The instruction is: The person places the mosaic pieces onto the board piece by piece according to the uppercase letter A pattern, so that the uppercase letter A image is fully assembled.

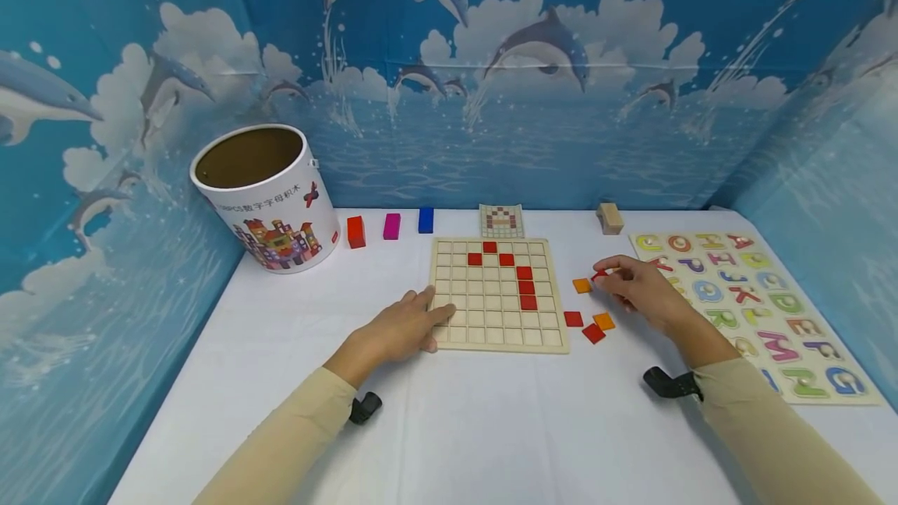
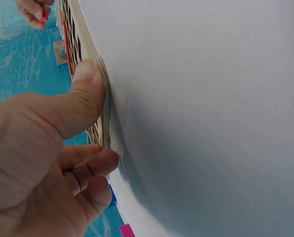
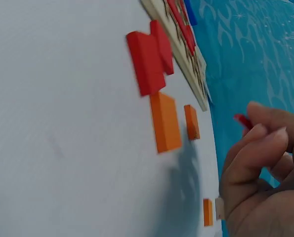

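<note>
A pale wooden grid board lies flat, with several red square tiles in an arch and down its right side. My left hand holds the board's left edge, thumb over the top and fingers beside the edge, as the left wrist view also shows. Right of the board, my right hand pinches a small red tile between thumb and fingertips, raised off the table. Below it lie loose red tiles and orange tiles; another orange tile sits by the fingertips.
A small pattern card stands behind the board. Red, magenta and blue blocks stand back left, beside a large white bucket. A wooden block is back right. An alphabet puzzle board lies under the right forearm.
</note>
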